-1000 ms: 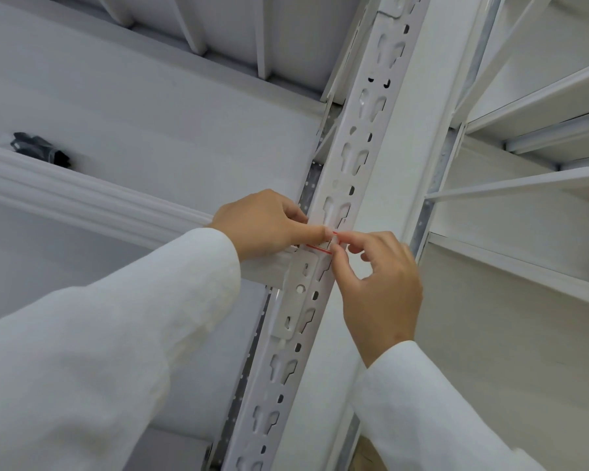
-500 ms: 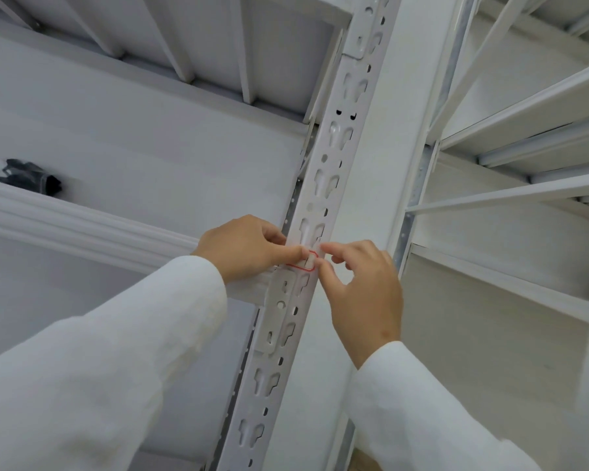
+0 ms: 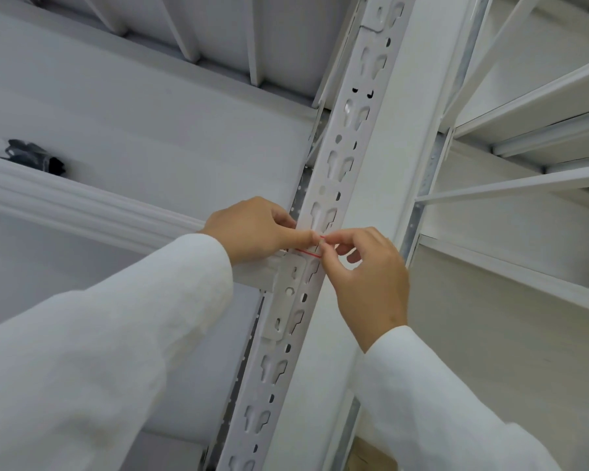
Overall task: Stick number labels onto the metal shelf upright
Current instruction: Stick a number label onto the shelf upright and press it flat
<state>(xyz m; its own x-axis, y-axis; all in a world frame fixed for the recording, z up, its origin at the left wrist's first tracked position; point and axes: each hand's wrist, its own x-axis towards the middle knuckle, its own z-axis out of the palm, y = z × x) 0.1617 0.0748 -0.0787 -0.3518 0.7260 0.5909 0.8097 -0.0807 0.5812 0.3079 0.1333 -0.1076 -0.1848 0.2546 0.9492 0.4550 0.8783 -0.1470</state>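
A white metal shelf upright (image 3: 340, 154) with keyhole slots runs diagonally up the middle of the head view. A small white label with a red border (image 3: 309, 252) lies against the upright at the height of the shelf beam. My left hand (image 3: 255, 229) presses its extended forefinger on the label from the left, the other fingers curled. My right hand (image 3: 368, 280) pinches the label's right edge between thumb and forefinger. Most of the label is hidden by my fingertips, and no number is readable.
A white shelf beam (image 3: 82, 202) joins the upright from the left, with a dark object (image 3: 34, 158) lying on that shelf. More white beams and braces (image 3: 524, 185) spread to the right. White sleeves cover both forearms.
The view has shifted slightly around the upright. Both hands stay at the same spot on it, fingertips still working on the red-edged label.
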